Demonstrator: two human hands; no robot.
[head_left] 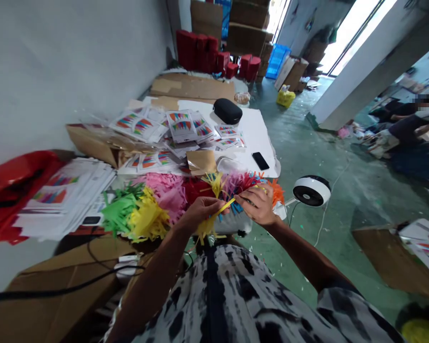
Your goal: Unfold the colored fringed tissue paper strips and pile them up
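A yellow paper tassel (227,205) is stretched between my two hands above the near edge of the table. My left hand (204,209) pinches its left part, and yellow fringe hangs below that hand. The fingers of my right hand (256,204) close round the other end, partly hiding it. Behind and beside the hands lie fringed paper tassels: green (120,209), yellow (148,216), pink (169,193), red (196,188) and orange (276,191).
Printed packets (181,126), a black case (228,111) and a phone (260,161) lie on the white table (255,128). Printed sheets (66,197) are stacked at left. A white-and-black fan (311,191) stands at right. Another person (407,119) is far right.
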